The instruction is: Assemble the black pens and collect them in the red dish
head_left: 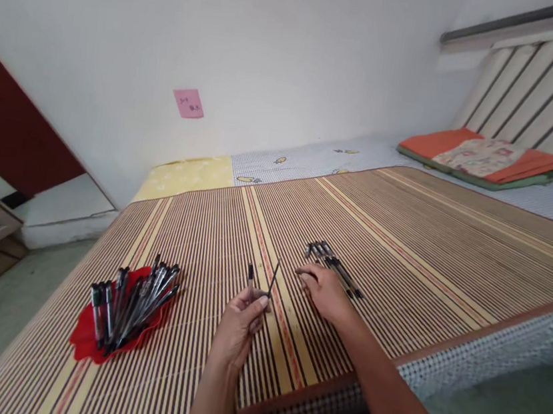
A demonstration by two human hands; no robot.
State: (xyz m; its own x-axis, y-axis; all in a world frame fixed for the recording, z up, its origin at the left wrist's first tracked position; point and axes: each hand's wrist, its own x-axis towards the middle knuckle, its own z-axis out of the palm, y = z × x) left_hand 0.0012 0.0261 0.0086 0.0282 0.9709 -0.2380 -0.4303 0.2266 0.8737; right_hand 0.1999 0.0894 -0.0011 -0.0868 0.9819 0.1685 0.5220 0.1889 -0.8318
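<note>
Near the front of the striped mat, my left hand (241, 317) is closed on a pen (251, 274), its dark end pointing up. A thin dark stick (274, 277), perhaps a pen refill, also rises from between its thumb and fingers. To the right, my right hand (324, 292) reaches over the mat with its fingertips slightly apart and nothing visible in them. Just beyond and beside it lies a row of black and clear pens (333, 261), partly hidden by that hand. At the left, several more pens (144, 301) are heaped on a red wavy-edged dish (85, 328).
The striped mat (202, 238) covers a bed against a white wall. A folded orange cloth (428, 145) rests at the far right by a slatted headboard (548, 86). A pink note (188, 103) is stuck to the wall. The bed's front edge runs below my arms.
</note>
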